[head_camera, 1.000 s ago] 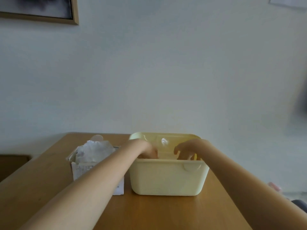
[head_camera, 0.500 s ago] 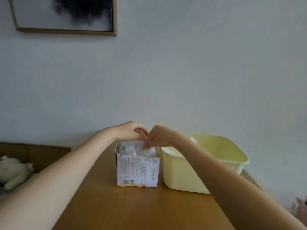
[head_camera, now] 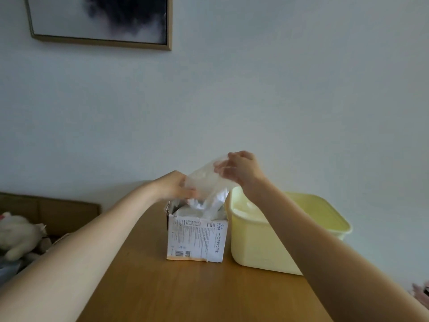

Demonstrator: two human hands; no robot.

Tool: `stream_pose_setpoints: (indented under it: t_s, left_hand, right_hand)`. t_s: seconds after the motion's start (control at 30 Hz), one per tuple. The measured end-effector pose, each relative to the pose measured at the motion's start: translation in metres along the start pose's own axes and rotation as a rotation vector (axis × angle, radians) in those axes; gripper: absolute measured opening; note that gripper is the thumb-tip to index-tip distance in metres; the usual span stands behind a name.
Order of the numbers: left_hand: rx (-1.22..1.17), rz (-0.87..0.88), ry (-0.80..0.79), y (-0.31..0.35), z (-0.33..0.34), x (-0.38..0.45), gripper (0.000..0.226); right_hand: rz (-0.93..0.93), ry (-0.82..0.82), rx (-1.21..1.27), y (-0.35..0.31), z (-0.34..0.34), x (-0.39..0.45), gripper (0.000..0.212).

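A white printed cardboard box (head_camera: 197,238) of clear plastic gloves stands on the wooden table (head_camera: 185,293), its top torn open. A clear plastic glove (head_camera: 206,180) is stretched above the opening. My right hand (head_camera: 241,169) pinches its upper end, raised above the box. My left hand (head_camera: 174,187) holds the glove's lower left edge just over the box's top. A pale yellow plastic bin (head_camera: 267,242) stands touching the box's right side.
A framed dark picture (head_camera: 102,19) hangs on the wall at upper left. A white plush toy (head_camera: 18,233) lies on a low brown surface left of the table. The table's right edge runs close behind the yellow bin.
Both hands left the yellow bin and went to the glove box. Since half a second ago my right hand has risen, drawing a clear glove up out of the box.
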State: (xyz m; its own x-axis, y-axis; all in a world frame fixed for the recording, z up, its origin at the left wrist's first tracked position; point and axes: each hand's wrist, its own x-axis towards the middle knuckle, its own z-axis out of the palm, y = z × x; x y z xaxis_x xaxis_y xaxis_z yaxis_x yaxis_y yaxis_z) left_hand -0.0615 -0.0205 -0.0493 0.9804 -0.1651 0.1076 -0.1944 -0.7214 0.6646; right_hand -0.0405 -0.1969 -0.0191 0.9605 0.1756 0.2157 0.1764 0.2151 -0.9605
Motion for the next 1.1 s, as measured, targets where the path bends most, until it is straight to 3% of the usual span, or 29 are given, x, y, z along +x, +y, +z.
stream_pose_setpoints:
  t_s: [0.13, 0.27, 0.37, 0.43, 0.5, 0.53, 0.57, 0.63, 0.67, 0.73, 0.83, 0.9, 0.97, 1.03, 1.1]
  left_hand:
    - [0.083, -0.042, -0.022, -0.009, -0.005, 0.003, 0.013]
    - [0.134, -0.070, -0.061, -0.010, -0.008, 0.004, 0.007]
    - [0.187, -0.049, 0.155, 0.000, -0.012, 0.011, 0.008]
    - [-0.108, 0.039, 0.336, 0.021, -0.009, 0.012, 0.010]
    - [-0.529, 0.133, 0.223, 0.049, -0.004, 0.009, 0.029]
    - [-0.606, 0.175, 0.109, 0.061, 0.000, 0.008, 0.040]
    - [-0.586, 0.220, 0.013, 0.071, 0.005, 0.008, 0.045]
    - [-0.489, 0.274, -0.070, 0.079, 0.017, 0.011, 0.024]
    - [-0.475, 0.271, -0.036, 0.080, 0.020, 0.013, 0.015]
    - [-0.489, 0.212, 0.003, 0.074, 0.021, 0.018, 0.018]
    - [-0.636, 0.139, -0.063, 0.066, 0.024, 0.020, 0.012]
    - [-0.825, 0.106, 0.022, 0.067, 0.028, 0.022, 0.012]
    - [-0.899, 0.050, 0.224, 0.073, 0.034, 0.027, 0.018]
    - [-0.737, -0.022, 0.456, 0.080, 0.040, 0.033, 0.018]
    - [-0.460, 0.019, 0.639, 0.083, 0.045, 0.036, 0.017]
  right_hand:
    - [-0.135, 0.253, 0.094, -0.012, -0.023, 0.013, 0.015]
    - [-0.183, 0.266, 0.115, -0.021, -0.036, 0.010, 0.020]
    - [-0.242, 0.239, -0.053, -0.026, -0.040, 0.009, 0.018]
    - [-0.304, 0.134, -0.240, -0.028, -0.039, 0.004, 0.019]
    - [-0.349, -0.024, -0.381, -0.026, -0.033, -0.001, 0.019]
    - [-0.357, -0.088, -0.415, -0.026, -0.029, -0.004, 0.018]
    - [-0.359, -0.128, -0.425, -0.026, -0.027, -0.006, 0.016]
    - [-0.353, -0.151, -0.397, -0.029, -0.027, -0.009, 0.015]
    - [-0.364, -0.138, -0.410, -0.031, -0.029, -0.009, 0.016]
    - [-0.419, -0.055, -0.540, -0.034, -0.037, -0.008, 0.019]
    - [-0.488, 0.128, -0.647, -0.034, -0.051, -0.005, 0.020]
    - [-0.511, 0.200, -0.669, -0.032, -0.056, -0.006, 0.017]
    - [-0.524, 0.234, -0.730, -0.028, -0.057, -0.008, 0.017]
    - [-0.547, 0.271, -0.819, -0.025, -0.059, -0.008, 0.018]
    - [-0.557, 0.311, -0.865, -0.022, -0.064, -0.004, 0.019]
